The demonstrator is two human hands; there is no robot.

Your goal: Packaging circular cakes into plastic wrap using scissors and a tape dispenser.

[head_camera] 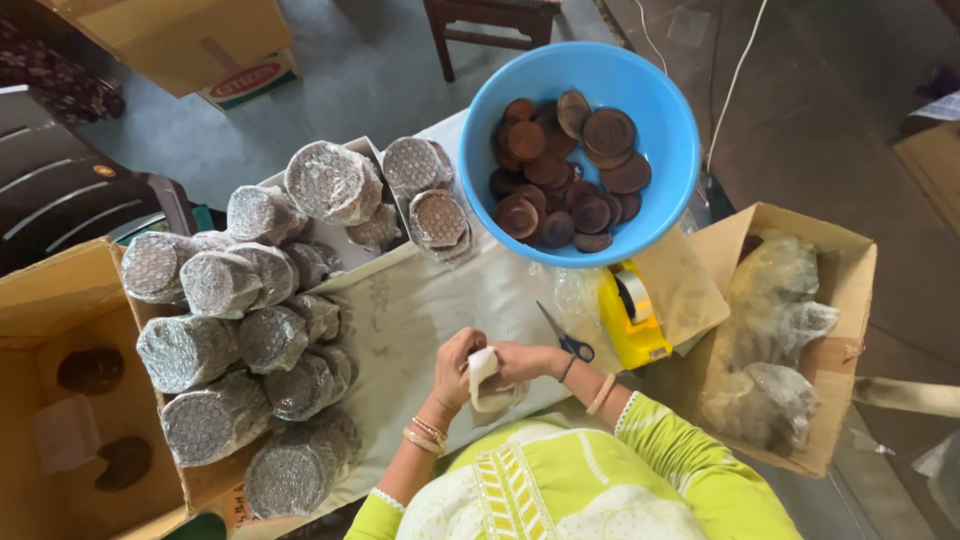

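Far left of the left hand: open cardboard box (60, 400), holding dark round pieces. Between that box and the hand: stack of bubble-wrapped rolls (250, 340), lying on their sides in rows, some spilling into a shallow white tray (345, 250) further up.

Left hand (455, 365): grip closed around the left side of a small white wrapped bundle (487, 385), bangles at the wrist.

Right hand (525, 360): grip closed on the same bundle from the right, touching the left hand; the bundle sits between both palms, just above the desk (420, 310), which is covered in pale cloth.

Just right of the right hand: blue-handled scissors (568, 338), then a yellow tape dispenser (630, 315). Above both hands: blue bowl (660, 180) of dark brown discs (565, 170). Far right: open cardboard carton (835, 330) with crumpled clear plastic wrap (780, 330).
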